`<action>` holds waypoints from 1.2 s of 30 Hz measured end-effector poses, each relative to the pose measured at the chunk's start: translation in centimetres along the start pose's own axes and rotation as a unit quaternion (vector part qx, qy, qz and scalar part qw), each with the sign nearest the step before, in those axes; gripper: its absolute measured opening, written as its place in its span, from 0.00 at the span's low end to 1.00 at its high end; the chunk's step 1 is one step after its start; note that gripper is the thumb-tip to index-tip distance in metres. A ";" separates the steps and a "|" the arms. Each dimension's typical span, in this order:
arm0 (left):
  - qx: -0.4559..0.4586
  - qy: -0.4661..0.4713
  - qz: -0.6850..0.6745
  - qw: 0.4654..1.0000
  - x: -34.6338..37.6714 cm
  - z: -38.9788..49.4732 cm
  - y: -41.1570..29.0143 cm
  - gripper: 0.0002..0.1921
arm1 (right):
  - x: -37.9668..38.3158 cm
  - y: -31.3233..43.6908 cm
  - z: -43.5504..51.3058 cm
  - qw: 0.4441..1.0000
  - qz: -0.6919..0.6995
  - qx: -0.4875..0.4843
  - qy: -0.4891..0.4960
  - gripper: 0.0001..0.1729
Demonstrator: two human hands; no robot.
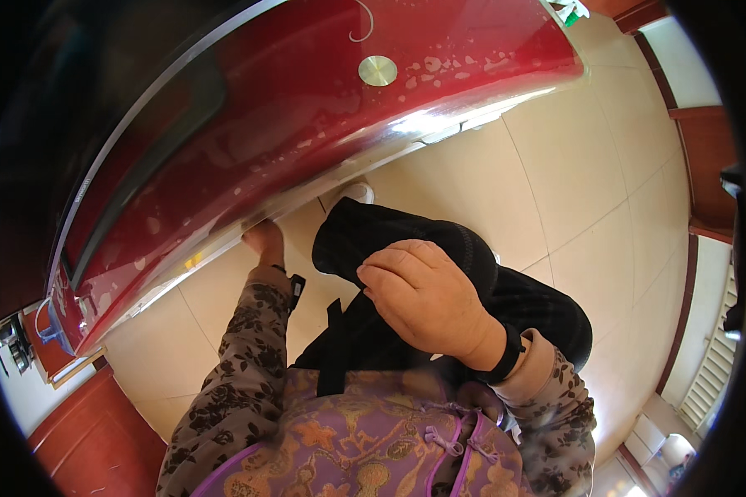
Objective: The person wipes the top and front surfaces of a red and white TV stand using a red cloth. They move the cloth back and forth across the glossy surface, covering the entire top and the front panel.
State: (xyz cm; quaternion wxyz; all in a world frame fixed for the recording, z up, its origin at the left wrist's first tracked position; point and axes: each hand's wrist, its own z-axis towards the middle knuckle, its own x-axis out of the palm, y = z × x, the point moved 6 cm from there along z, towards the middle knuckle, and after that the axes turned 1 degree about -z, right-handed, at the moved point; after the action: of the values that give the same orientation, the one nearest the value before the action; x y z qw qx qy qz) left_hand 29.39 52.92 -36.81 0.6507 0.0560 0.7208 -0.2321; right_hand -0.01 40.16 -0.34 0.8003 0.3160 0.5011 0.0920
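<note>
Before me stretches a glossy red television stand [273, 118] with a pale-streaked, blotchy top and a clear layer along its curved front edge. My left hand [264, 241] reaches in at that front edge; its fingertips are hidden there, so what it touches cannot be told. My right hand [419, 295] hangs above my bent, black-trousered knees [404, 242], back of the hand up and fingers curled together. Its palm is out of sight, and no object shows in it. A black band [508, 354] circles the right wrist.
A Skyworth television [99, 81] stands on the red top on a dark angled foot [155, 143]. A round metallic disc [378, 71] lies farther right. A small yellow thing [194, 258] shows below the front edge. Beige tiled floor [584, 168] and a reddish wooden piece [99, 432] surround me.
</note>
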 end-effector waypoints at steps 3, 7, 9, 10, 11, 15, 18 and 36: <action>0.095 -0.055 -0.068 0.992 -0.8 -2.1 -4.6 0.18 | -0.1 -0.2 0.0 1.000 -0.003 0.003 -0.004 0.14; 0.099 0.061 -0.133 0.984 -0.8 -3.5 -8.1 0.19 | 0.0 -0.2 -0.3 1.000 -0.007 0.007 -0.008 0.14; 0.100 0.086 -0.126 0.983 -0.3 -4.1 -9.4 0.21 | 0.1 -0.2 -0.4 1.000 -0.011 0.002 -0.006 0.14; 0.154 0.057 -0.100 0.981 -0.5 -4.7 -10.3 0.18 | 0.1 -0.1 -0.4 1.000 -0.014 -0.001 -0.004 0.14; 0.179 0.062 -0.105 0.976 -0.1 -5.2 -11.0 0.18 | 0.1 -0.1 -0.5 1.000 -0.015 -0.003 -0.004 0.14; 0.281 0.091 -0.109 0.949 1.0 -6.7 -13.9 0.19 | 0.1 0.1 -0.7 1.000 -0.023 -0.008 -0.011 0.15; 0.332 0.098 -0.112 0.932 0.7 -6.7 -15.0 0.18 | -0.1 0.1 -1.1 0.999 -0.041 -0.007 -0.012 0.15; -0.113 0.079 -0.359 0.923 -6.0 4.9 13.2 0.20 | -1.1 -0.8 -0.3 0.994 -0.092 0.055 -0.036 0.15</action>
State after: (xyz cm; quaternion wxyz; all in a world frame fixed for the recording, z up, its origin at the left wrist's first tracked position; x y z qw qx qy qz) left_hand 39.83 63.98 -34.71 0.4667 -0.2627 0.7631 -0.3617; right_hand -0.98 39.15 -0.06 0.8044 0.3155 0.5029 -0.0215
